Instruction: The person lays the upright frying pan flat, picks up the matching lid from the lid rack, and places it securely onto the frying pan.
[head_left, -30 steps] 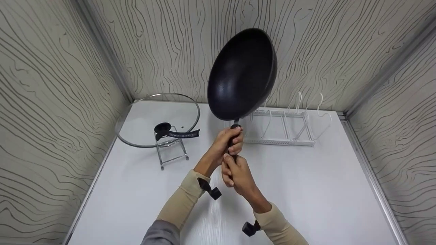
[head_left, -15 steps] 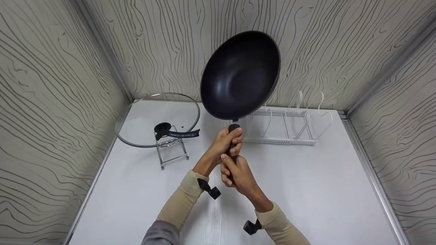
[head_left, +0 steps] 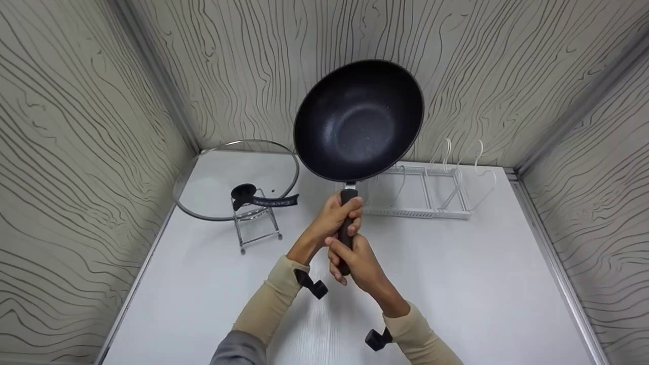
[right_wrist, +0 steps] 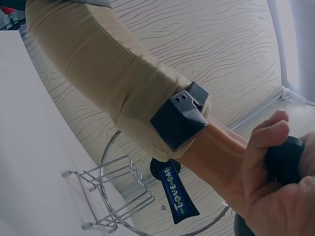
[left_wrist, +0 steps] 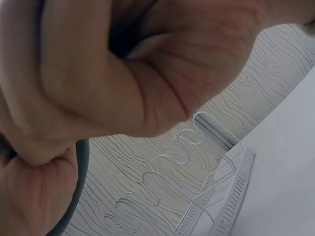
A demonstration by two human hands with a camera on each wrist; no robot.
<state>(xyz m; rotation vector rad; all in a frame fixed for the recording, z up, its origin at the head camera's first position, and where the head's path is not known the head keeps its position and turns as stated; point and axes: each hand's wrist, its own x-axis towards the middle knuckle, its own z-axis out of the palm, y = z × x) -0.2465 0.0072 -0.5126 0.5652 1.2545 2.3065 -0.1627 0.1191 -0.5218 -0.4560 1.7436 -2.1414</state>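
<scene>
Both hands hold a black wok up over the table, its dark inside facing me and its rim tilted. Near the pan end of the handle, my left hand is wrapped around it. Lower down, my right hand grips the same handle, with the thumb lying along it. In the left wrist view the curled fingers of the left hand fill the upper left. The right wrist view shows the handle's dark end inside the right hand.
A glass lid with a steel rim and black knob stands tilted in a small wire stand at the left. Behind the wok at right lies a white rack with wire loops. Patterned walls surround the white table.
The wok has turned about its handle and tipped, so more of its inside and flat bottom faces me. It sits slightly lower. Both hands keep their grip.
</scene>
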